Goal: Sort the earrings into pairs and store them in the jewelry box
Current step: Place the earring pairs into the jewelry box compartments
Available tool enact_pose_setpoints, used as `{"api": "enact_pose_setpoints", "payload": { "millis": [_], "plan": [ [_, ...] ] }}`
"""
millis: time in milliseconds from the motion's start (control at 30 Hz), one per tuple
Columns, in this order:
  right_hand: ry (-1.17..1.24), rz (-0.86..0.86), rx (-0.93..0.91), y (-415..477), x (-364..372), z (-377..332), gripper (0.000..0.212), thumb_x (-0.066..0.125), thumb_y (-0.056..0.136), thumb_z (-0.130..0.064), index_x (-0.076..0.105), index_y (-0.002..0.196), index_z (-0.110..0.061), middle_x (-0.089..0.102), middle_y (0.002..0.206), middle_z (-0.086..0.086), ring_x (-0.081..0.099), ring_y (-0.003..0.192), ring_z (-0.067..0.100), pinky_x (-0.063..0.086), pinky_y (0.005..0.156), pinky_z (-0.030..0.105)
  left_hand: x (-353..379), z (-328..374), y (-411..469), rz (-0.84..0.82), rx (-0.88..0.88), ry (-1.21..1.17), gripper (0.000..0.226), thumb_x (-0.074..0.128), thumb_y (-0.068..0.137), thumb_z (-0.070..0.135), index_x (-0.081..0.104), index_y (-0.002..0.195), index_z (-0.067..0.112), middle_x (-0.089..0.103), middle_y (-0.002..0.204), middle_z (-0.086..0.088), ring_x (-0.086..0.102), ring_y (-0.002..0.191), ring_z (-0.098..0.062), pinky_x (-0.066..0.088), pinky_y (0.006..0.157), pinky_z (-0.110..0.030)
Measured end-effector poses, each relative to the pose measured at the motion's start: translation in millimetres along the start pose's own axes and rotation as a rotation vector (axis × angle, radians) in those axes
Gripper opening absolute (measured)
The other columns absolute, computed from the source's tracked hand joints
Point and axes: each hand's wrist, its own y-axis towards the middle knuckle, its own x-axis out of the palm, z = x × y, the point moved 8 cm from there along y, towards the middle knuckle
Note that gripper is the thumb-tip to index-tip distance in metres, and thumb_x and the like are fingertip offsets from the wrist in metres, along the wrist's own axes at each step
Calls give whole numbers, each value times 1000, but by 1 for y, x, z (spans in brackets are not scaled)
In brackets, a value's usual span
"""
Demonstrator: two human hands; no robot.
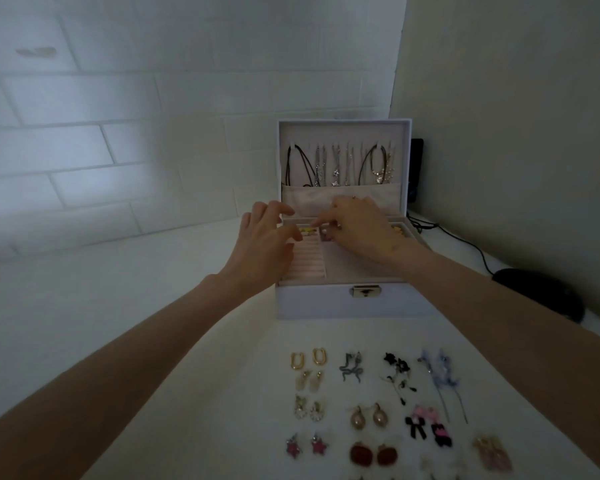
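A white jewelry box [326,301] stands open at the back of the table, necklaces hanging in its raised lid [340,164]. Both hands reach over its tray. My left hand [267,237] hovers with fingers spread above the pink ring-roll section [309,261]. My right hand [357,226] has its fingertips pinched down at a small yellow earring [307,231] at the top of the rolls; the grip itself is too small to make out. On the table in front lie earrings in pairs: gold hoops [307,358], snake earrings [350,367], pearl drops [368,417], pink stars [307,446], red ovals [373,455].
More pairs lie to the right: black flowers [397,372], blue tassels [437,372], pink and black bows [428,427]. A black rounded object [541,292] and a cable [465,240] lie right of the box. A tiled wall stands behind, another wall at right.
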Motion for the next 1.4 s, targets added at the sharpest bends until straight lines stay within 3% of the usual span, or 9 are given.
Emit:
{"api": "enact_pose_setpoints", "payload": {
  "millis": [133,233,367,533,700,833,1100,1267,1400],
  "plan": [
    [151,61,-30,-32,-20,-16,20,58,88,-23,70,103,-28,65,93,-1,57,84,11,44,81,31,-25,19,-20,-11,-20,-188,17,63,79,6,55,93,11,52,100,-4,54,81,-22,46,66,-35],
    [240,-69,-92,-71,-26,-41,13,62,85,-23,71,94,-27,63,81,-9,47,65,-2,39,66,20,-28,29,-45,-172,-116,-242,12,58,86,21,46,88,23,50,80,14,51,68,-11,41,62,-25],
    [212,-319,-168,-113,-5,-69,10,68,81,-27,72,89,-30,57,79,-18,50,76,0,41,73,19,-6,42,-80,-483,-104,-232,16,63,84,36,54,91,24,52,81,17,46,67,0,36,61,-16],
    [166,-387,-237,-128,21,-83,21,68,80,-20,71,99,-29,62,98,-10,52,89,7,43,84,26,6,54,-95,-598,-76,-273,21,67,82,29,61,100,20,47,93,12,42,80,-3,34,64,-12],
    [76,-319,-158,-121,22,-78,18,68,79,-30,71,94,-21,67,96,-2,59,90,16,46,81,30,11,52,-95,-598,-124,-206,25,67,82,30,60,104,19,52,103,6,46,89,-7,36,73,-19],
    [20,-336,-123,-121,32,-77,22,68,78,-32,68,89,-13,65,90,4,61,82,19,36,62,26,15,55,-94,-639,-132,-216,22,66,82,27,62,101,17,45,94,9,52,96,-12,38,74,-19],
    [227,-317,-120,-118,33,-79,12,70,70,-10,65,79,-4,68,81,8,62,77,21,51,71,36,15,55,-93,-619,-184,-262,22,69,79,25,60,96,14,64,98,0,59,90,-17,39,70,-22],
    [472,-222,-11,-103,0,-67,13,76,68,-3,72,78,-10,63,69,-8,59,64,3,52,66,18,-15,40,-70,-448,-252,-384,14,76,73,19,65,81,15,62,75,6,59,75,-12,46,74,-27],
    [579,-61,121,-65,-27,-35,15,76,67,2,72,80,-6,68,72,0,56,57,-3,44,55,5,-30,8,-26,-280,-321,-350,10,72,77,19,64,81,16,62,79,2,59,81,-18,47,77,-32]
  ]
}}
